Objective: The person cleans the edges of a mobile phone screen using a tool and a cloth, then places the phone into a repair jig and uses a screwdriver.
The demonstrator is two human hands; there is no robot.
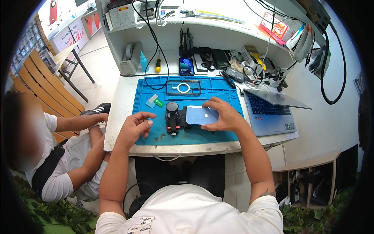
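Observation:
My right hand (223, 117) pinches a light blue phone (196, 115) by its opposite edges, thumb on the near side and fingers on the far side. The phone's back faces up, with a pale mark on it. Just left of it, on the blue work mat (228, 134), stands a black clamp-like tool (172, 117) with a round top and red bits. Left of this tool hovers my left hand (135, 126), fingers partly bent and apart, holding nothing. Beyond lie a clear phone case (193, 89) with a white ring and small green and white packets (156, 101).
On the right, a half-folded laptop (270, 113) borders the mat. Along the back are a dark phone (186, 66), a yellow screwdriver (158, 65), a blue bottle (143, 61) and tangled cables (253, 74). A seated person (74, 156) is close on my left.

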